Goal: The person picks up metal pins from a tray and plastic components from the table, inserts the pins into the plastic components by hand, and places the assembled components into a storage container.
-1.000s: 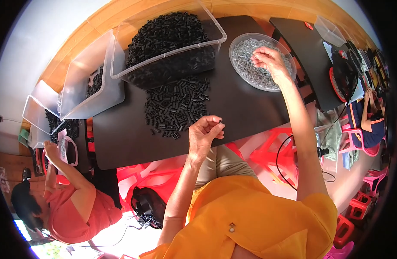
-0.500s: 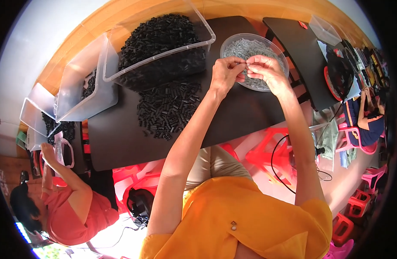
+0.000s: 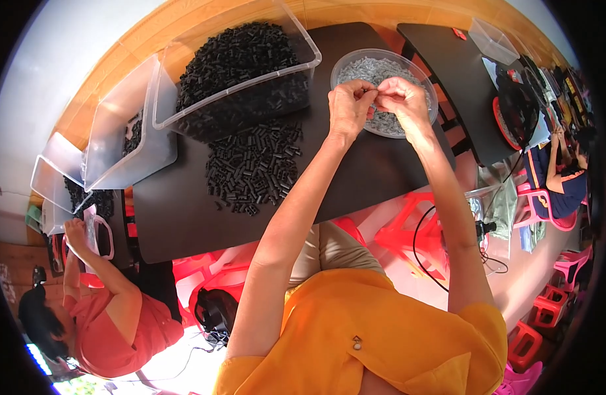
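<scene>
Left hand point(image 3: 347, 105) and right hand point(image 3: 401, 99) meeting over round bowl point(image 3: 426, 89) of grey pieces, each grip pinched, apparently on one small piece, black parts point(image 3: 253, 168) on dark surface point(image 3: 184, 217)

We see both hands meeting over the bowl point(image 3: 355, 62), left hand point(image 3: 347, 108) just beside right hand point(image 3: 403, 100), fingertips touching. The bowl sits on the table point(image 3: 184, 224), right of the big tub point(image 3: 237, 72). A loose pile of small parts point(image 3: 253, 164) lies in front of that tub. Another tub point(image 3: 122, 138) stands to its left.
</scene>
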A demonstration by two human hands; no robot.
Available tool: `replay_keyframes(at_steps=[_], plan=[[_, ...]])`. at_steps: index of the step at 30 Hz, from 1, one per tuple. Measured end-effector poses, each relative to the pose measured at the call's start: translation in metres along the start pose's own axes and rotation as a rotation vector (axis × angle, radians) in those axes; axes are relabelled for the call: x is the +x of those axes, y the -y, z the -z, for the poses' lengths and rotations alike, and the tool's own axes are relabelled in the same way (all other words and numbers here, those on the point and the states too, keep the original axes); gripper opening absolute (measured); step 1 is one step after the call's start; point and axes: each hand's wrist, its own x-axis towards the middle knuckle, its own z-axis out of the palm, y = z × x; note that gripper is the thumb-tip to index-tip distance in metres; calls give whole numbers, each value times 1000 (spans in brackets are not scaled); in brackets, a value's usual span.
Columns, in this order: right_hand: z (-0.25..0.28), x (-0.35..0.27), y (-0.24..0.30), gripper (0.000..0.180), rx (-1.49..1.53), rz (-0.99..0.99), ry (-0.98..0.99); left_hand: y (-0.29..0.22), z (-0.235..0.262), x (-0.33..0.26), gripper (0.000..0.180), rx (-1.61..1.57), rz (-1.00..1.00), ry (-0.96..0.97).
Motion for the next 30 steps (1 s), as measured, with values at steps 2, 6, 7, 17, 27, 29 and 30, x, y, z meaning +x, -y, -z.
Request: replay_keyframes(at_steps=[2, 6, 7, 17, 27, 29, 30], plan=[[1, 1, -2, 17, 10, 14, 13, 4, -2, 2, 10, 22, -19, -6], [5, 2, -10, 18, -70, 53, -28, 10, -8, 4, 6, -13, -25, -38], [5, 2, -11, 18, -86, 61, -31, 10, -8, 5, 6, -9, -3, -47], [15, 0, -4, 17, -76, -10, -187, 20, 3, 2, 24, 113, -68, -81], [-47, -68, 40, 8, -47, -118, 246, 12, 52, -109, 17, -332, 111, -120], [-58, -77, 39, 8, -75, -159, 322, 15, 58, -125, 16, -330, 106, -135], [-63, -80, 37, 7, -83, -135, 333, 18, 59, -131, 15, -317, 86, -143]])
